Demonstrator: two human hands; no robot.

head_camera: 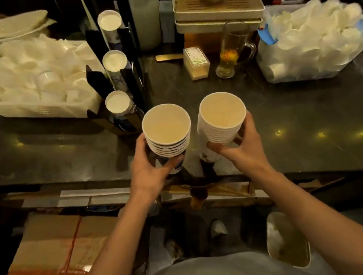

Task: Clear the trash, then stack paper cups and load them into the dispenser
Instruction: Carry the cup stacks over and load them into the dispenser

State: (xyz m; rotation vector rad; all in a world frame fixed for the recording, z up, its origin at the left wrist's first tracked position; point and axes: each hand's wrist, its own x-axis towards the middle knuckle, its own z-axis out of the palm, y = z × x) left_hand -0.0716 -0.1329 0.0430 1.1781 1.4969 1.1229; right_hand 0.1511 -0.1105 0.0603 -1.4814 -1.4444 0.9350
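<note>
Two paper cup stacks (167,130) (221,116) are clasped upright in separate hands (150,166) (242,145), evidently for nesting before the dispenser (117,76) ahead.

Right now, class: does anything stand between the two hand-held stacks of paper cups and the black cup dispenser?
Nothing visible: both white paper cup stacks sit just right of the black dispenser, whose three tubes already show cups.

Right container (319,47) contents blurred.

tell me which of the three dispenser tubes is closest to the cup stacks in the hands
The front tube of the black dispenser, lowest in view. It sits just left of the stack in the left hand; the middle tube and the back tube stand farther up the counter.
</note>
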